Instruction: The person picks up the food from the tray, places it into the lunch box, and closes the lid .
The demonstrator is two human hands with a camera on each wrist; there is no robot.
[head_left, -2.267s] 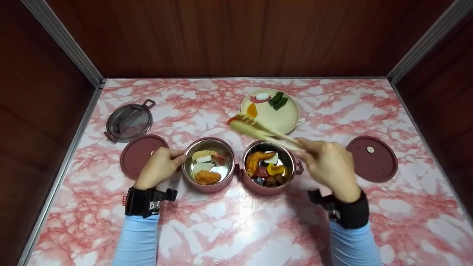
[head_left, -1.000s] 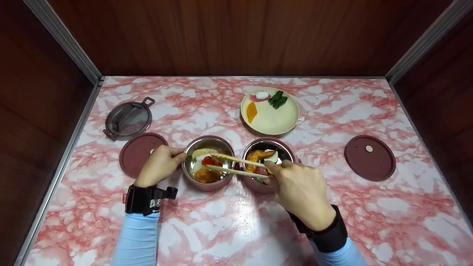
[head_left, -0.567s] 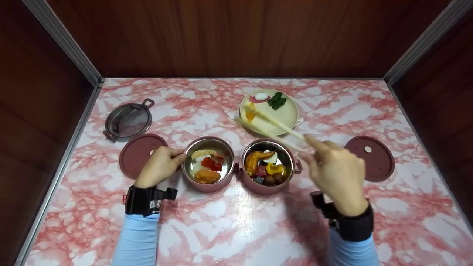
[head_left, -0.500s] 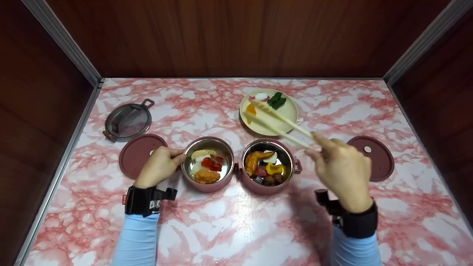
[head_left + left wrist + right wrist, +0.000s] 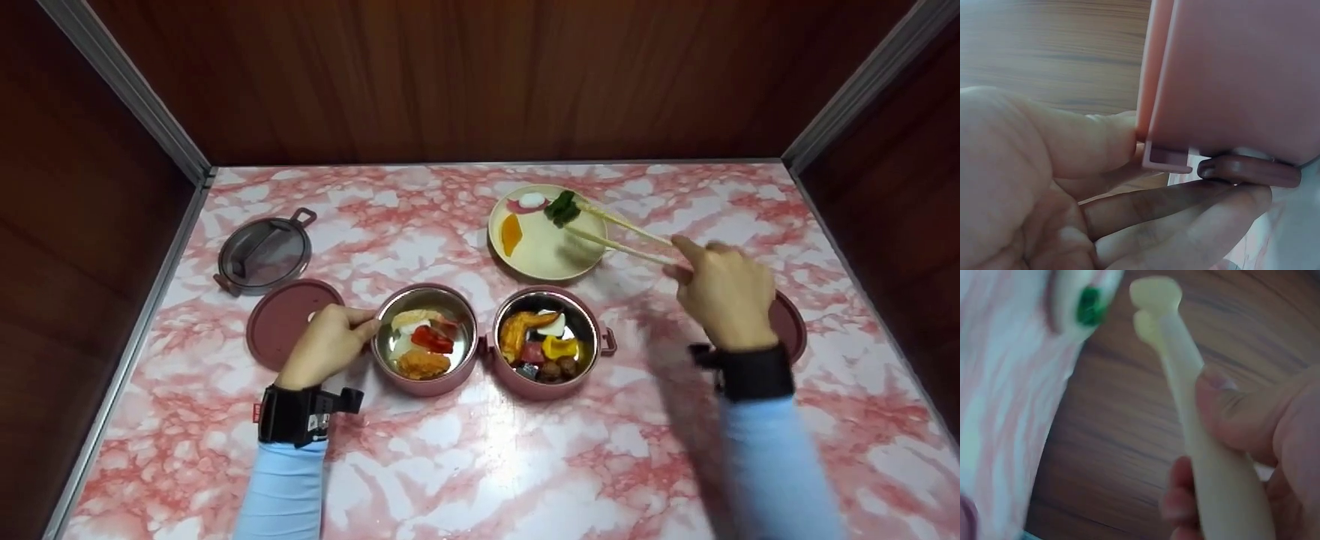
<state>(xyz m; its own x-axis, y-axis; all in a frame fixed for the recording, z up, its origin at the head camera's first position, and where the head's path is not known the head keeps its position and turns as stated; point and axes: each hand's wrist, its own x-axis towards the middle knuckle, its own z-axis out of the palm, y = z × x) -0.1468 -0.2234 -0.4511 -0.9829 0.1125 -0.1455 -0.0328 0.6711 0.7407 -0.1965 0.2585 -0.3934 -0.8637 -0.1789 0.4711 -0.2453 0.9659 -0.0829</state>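
My right hand (image 5: 724,292) grips cream tongs (image 5: 631,251), their arms spread, tips at either side of the dark green leafy vegetable (image 5: 562,211) on the cream plate (image 5: 553,262). An orange slice (image 5: 511,234) and a pink-and-white piece (image 5: 532,200) share that plate. With thumb at the rim and fingers at the side handle (image 5: 1258,170), my left hand (image 5: 326,343) holds the left pink pot (image 5: 427,386). Inside it lie a red piece (image 5: 433,339), a fried piece (image 5: 422,364) and pale food. The right pink pot (image 5: 544,390) contains several pieces, including a chicken wing (image 5: 516,330).
A maroon lid (image 5: 279,330) lies left of the pots, partly under my left hand. Behind it sits a clear lid with handles (image 5: 266,255). Another maroon lid (image 5: 789,330) is mostly hidden by my right hand. Wooden panels (image 5: 480,82) wall the table on three sides.
The tongs carried the red piece from near the plate into the left pot and let it go. They have since swung back over the plate, rightward to the green leaves. My left hand stays put.
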